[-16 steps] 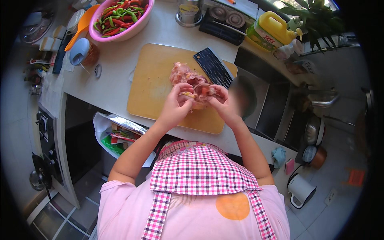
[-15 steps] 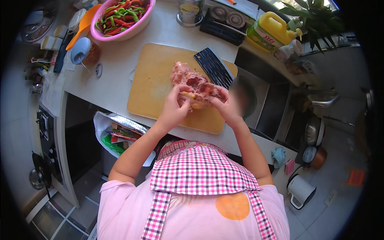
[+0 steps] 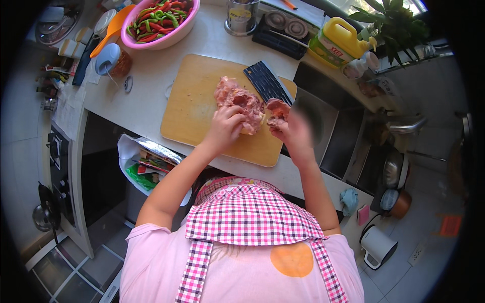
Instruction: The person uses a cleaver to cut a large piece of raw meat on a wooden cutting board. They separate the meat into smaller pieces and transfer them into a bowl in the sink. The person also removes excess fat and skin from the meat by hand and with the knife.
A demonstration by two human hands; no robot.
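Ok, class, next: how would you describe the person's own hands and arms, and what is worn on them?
The left hand and right hand are ungloved; the right's outer edge is blurred. No watch or bracelet can be made out. Both forearms are bare, below short, plain, pale pink sleeves.

Under my fingers [image 3: 232, 112], the pale counter [image 3: 139, 113] is carrying a yellowish cutting board [image 3: 187, 113]. Ahead and left of my fingers, a pink-rimmed basin [image 3: 175, 38] and a blue-lidded jar [image 3: 108, 56] are standing on it. Straight ahead, beyond the board, a metal canister [image 3: 241, 19] is standing beside a black rack [image 3: 275, 44].
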